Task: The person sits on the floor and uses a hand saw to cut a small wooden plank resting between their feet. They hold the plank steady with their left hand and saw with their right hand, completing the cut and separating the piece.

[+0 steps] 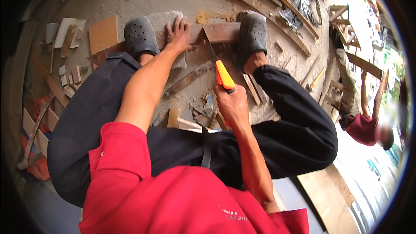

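A brown wooden board (222,31) lies crosswise in front of me, and both my clog-shod feet rest on it. My right hand (233,103) is wrapped round the orange-yellow handle of a handsaw (224,76). The saw's blade reaches forward to the board, its tip end at the board between my feet. Pressed flat on the board beside my left foot is my left hand (177,34), fingers spread. A pale grey block (167,17) shows behind that hand, partly hidden by it.
Wood offcuts (188,79) litter the floor under and around the board. Long planks (277,15) lie beyond at the far right. A square brown panel (103,33) sits left of my left foot. At the right, another person (364,125) holds a board.
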`<state>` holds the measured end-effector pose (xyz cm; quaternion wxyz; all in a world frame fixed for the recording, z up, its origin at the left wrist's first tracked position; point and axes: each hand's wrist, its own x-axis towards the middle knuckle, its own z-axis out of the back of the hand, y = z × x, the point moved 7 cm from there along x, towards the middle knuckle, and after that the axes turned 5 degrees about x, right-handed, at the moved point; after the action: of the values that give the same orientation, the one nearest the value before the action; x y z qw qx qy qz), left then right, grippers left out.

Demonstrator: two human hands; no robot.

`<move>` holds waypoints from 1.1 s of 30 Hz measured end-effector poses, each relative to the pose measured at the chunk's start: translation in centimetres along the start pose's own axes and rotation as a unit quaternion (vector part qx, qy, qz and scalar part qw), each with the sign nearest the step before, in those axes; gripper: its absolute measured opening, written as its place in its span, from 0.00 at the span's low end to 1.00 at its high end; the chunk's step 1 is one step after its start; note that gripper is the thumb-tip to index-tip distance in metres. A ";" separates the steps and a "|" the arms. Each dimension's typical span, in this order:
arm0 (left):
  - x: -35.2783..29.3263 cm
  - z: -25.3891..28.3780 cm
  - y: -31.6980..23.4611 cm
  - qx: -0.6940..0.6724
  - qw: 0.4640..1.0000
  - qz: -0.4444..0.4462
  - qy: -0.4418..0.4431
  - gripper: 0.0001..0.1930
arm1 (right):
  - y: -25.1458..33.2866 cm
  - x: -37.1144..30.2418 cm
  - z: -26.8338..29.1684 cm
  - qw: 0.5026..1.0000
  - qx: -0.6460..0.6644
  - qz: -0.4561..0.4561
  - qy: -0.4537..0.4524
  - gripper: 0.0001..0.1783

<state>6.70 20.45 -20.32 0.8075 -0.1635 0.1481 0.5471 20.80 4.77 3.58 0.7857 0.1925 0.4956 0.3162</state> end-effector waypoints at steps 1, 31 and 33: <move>0.1 0.0 0.4 -0.004 1.000 0.002 -0.007 0.65 | -0.5 -0.2 0.3 1.000 -0.002 0.004 -0.002 0.18; 0.7 -1.5 -2.8 -0.039 0.999 -0.007 -0.013 0.66 | -3.8 -1.7 3.3 1.000 0.012 0.001 0.006 0.15; 0.7 -1.5 -2.8 -0.033 0.999 -0.003 -0.024 0.66 | -2.7 -4.3 4.7 1.000 -0.017 0.023 0.011 0.14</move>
<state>9.43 19.39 -21.69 0.8068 -0.1771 0.1100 0.5528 24.50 -0.11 6.74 0.7757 0.1871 0.4942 0.3450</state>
